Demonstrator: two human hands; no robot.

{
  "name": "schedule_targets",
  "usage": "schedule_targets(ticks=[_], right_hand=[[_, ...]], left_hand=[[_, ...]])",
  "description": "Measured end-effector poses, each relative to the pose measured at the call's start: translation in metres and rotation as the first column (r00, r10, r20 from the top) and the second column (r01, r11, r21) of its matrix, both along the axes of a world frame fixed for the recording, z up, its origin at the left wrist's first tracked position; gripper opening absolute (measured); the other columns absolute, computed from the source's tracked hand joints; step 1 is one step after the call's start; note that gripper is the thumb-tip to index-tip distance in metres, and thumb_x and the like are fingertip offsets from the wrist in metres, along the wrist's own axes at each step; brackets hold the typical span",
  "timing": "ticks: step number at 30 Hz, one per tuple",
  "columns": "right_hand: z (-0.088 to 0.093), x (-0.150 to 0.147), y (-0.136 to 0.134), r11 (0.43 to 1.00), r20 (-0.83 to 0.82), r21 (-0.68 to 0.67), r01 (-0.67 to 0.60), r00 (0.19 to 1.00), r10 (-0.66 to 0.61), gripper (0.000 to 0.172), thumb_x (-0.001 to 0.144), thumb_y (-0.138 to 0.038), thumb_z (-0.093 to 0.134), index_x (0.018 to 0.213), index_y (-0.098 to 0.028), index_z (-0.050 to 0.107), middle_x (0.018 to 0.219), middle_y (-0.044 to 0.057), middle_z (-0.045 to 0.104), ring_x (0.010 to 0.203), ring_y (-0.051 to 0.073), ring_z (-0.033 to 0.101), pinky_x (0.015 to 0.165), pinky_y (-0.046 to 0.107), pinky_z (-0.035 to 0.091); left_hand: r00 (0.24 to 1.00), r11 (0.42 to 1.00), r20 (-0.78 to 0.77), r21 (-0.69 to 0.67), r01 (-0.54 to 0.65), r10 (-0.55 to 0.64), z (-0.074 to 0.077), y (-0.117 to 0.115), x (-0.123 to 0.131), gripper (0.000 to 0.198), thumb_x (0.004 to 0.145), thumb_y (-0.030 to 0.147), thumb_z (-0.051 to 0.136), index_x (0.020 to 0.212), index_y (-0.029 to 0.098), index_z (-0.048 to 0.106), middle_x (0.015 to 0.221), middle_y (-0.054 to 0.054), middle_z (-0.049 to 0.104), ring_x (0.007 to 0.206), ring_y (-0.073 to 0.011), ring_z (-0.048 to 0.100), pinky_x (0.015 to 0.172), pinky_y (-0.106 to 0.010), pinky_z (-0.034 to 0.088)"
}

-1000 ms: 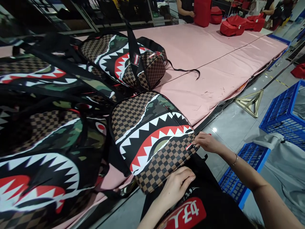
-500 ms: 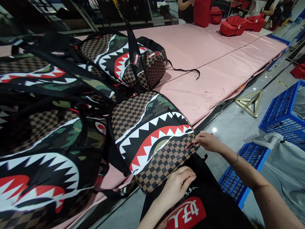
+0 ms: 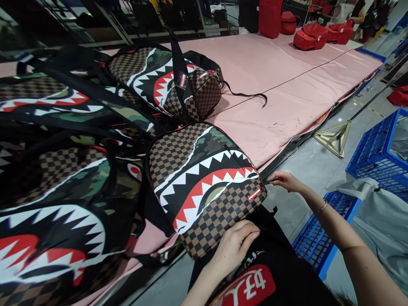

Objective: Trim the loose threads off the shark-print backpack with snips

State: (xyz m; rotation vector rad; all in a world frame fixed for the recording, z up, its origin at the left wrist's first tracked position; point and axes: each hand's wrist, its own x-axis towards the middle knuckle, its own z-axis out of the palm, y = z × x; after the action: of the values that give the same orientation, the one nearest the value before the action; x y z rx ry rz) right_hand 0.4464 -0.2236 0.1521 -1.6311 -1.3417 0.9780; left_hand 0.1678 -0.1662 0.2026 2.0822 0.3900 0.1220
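A backpack (image 3: 204,182) with a brown-black check, a camouflage patch and a shark-mouth print lies tilted at the table's front edge, against my body. My left hand (image 3: 234,242) is at its bottom edge with curled fingers that seem to grip it; the fingertips are partly hidden. A small red label (image 3: 254,194) shows on the bag's lower corner. Just off the bag's right side, my right hand (image 3: 288,182) is closed on small dark-tipped thread snips (image 3: 270,182) with a bit of red, mostly covered by the fingers.
More shark-print backpacks (image 3: 54,238) crowd the left, and another backpack (image 3: 165,80) lies behind. Loose thread bits dot the pink-covered table (image 3: 287,80). Red bags (image 3: 310,36) stand at its far end. Blue crates (image 3: 376,144) and a metal stand foot (image 3: 334,138) are on the floor at right.
My right hand has moved right, away from the bag's lower right corner, uncovering the red label. My left hand and the bag stay nearly where they were.
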Motion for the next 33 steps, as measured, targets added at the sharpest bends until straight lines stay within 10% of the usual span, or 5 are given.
schedule_targets(ticks=[11,33], right_hand=[[0.012,0.02,0.025,0.956,-0.034,-0.248,-0.156,0.988,0.152,0.01,0.07,-0.02,0.06,0.078,-0.016,0.064,0.068,-0.001,0.061,0.065,0.012,0.056,0.058,0.021,0.042],[0.016,0.016,0.035,0.946,0.028,-0.22,-0.239,0.968,0.251,0.008,0.073,-0.018,0.058,0.079,-0.017,0.064,0.071,-0.001,0.063,0.067,0.012,0.057,0.059,0.02,0.044]], left_hand=[[0.913,0.787,0.185,0.464,-0.407,0.363,-0.019,0.028,0.024,0.017,0.088,0.029,0.046,0.09,0.02,0.061,0.086,-0.004,0.065,0.08,-0.0198,0.057,0.073,-0.033,0.046],[0.853,0.82,0.23,0.246,-0.516,0.468,-0.019,0.024,0.004,0.017,0.086,0.03,0.049,0.085,0.021,0.063,0.084,-0.003,0.065,0.082,-0.0179,0.058,0.074,-0.031,0.047]])
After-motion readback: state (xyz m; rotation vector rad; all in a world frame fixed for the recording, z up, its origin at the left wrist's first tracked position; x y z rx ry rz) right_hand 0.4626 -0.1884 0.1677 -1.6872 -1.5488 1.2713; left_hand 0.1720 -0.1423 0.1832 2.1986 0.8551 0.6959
